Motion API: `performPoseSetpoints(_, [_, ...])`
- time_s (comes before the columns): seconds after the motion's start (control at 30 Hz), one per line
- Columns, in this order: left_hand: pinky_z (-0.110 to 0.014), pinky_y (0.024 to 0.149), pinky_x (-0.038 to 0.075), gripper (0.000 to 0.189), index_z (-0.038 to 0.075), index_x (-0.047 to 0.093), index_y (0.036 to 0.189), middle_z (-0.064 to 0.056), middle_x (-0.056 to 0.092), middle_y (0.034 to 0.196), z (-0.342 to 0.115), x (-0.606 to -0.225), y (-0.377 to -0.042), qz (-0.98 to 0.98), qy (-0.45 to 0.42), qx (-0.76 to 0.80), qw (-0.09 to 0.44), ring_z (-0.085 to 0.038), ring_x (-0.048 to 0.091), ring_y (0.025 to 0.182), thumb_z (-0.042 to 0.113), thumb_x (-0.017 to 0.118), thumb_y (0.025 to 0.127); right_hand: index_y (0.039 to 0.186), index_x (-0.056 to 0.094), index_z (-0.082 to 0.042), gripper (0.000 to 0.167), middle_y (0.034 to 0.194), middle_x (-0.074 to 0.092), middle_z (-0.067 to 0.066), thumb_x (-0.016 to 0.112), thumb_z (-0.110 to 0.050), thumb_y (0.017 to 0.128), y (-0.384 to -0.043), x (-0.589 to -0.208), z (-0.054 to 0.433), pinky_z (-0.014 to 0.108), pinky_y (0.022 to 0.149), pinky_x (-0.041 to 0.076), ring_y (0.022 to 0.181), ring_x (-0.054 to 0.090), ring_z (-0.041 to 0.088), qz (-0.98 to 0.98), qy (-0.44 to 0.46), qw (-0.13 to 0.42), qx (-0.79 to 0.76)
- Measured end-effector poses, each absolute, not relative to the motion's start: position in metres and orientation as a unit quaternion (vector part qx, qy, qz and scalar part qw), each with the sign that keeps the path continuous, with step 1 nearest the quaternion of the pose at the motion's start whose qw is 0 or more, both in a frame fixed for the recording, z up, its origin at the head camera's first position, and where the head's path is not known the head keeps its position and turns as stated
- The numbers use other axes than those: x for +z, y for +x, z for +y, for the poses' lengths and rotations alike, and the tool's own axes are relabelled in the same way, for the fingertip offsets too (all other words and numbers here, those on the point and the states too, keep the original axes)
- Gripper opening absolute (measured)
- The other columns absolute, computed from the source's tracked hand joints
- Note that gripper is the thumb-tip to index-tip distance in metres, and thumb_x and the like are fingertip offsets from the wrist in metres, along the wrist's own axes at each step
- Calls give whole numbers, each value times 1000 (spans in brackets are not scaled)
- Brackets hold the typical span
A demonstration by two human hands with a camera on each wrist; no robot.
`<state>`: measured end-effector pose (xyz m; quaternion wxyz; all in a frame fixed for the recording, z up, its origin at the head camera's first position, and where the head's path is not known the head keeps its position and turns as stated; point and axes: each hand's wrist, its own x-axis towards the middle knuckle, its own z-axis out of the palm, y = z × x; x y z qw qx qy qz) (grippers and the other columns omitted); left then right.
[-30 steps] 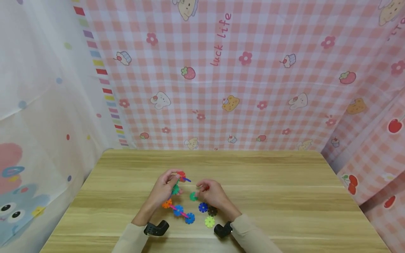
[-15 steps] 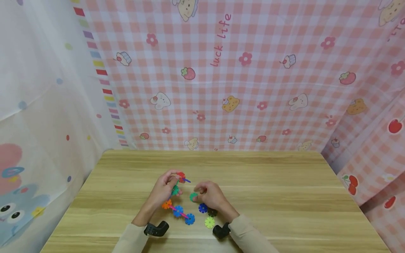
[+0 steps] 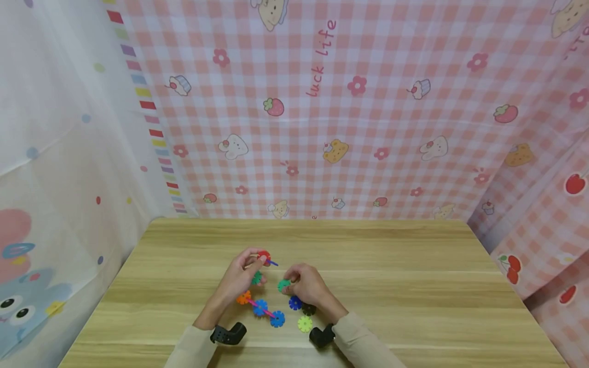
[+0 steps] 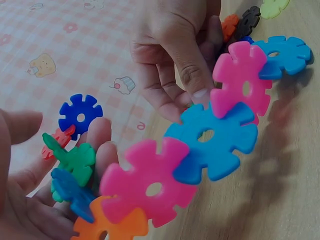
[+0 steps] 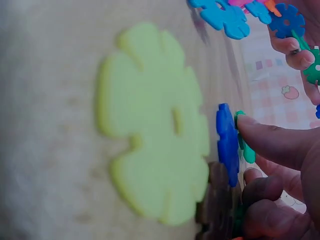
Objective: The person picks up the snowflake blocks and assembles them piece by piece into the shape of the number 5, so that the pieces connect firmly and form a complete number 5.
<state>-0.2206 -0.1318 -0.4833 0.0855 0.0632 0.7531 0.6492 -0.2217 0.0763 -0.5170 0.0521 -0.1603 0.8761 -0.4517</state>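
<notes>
My left hand (image 3: pixel 236 273) holds up one end of a chain of notched plastic snowflake discs. Its thumb lies on a red disc (image 3: pixel 264 255), which has a dark blue disc (image 4: pixel 80 116) slotted into it at the chain's tip. From there the chain runs through a green disc (image 4: pixel 77 164), a blue one, an orange disc (image 3: pixel 244 297), then alternating pink discs (image 4: pixel 150 182) and light blue discs (image 3: pixel 260 307) towards the table. To the right, my right hand (image 3: pixel 308 283) pinches a loose green disc (image 3: pixel 282 284) with its thumb on the near face.
Loose discs lie beside the right hand: a dark blue disc (image 3: pixel 295 302), a brown disc (image 3: pixel 309 308) and a yellow-green disc (image 3: pixel 304 323). An orange disc (image 4: pixel 230 27) shows near the brown one. The wooden table (image 3: pixel 391 266) meets a pink checked curtain (image 3: pixel 322 168) behind.
The right hand has shifted slightly left, and the loose green disc has moved a little to the right in its fingers. The left thumb has slid up onto the red disc.
</notes>
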Motion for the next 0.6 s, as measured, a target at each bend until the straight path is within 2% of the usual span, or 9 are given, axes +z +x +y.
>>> performPoseSetpoints(0.1, [-34,68,59,37,3,52,134,-26,63,115,-130,-484,-220,751,69,650,95,-39,69,79,22,56,102,88,69,-5,21,79,61,3,84,-2,74,-222,-518,77,24,66,46,72,53,10,869,-160,51,-465])
performPoseSetpoints(0.37, [-34,71,59,37,4,51,135,-21,62,118,-127,-486,-217,741,60,661,99,-34,69,80,17,58,101,87,66,-2,15,72,58,-2,72,9,78,-223,-518,79,21,60,45,66,53,8,846,-149,65,-507])
performPoseSetpoints(0.6, [-37,75,59,37,5,51,135,-20,60,119,-123,-485,-216,731,46,672,106,-34,68,89,18,59,101,102,67,1,21,75,58,-1,65,6,82,-224,-516,82,20,55,42,64,50,8,839,-150,69,-518])
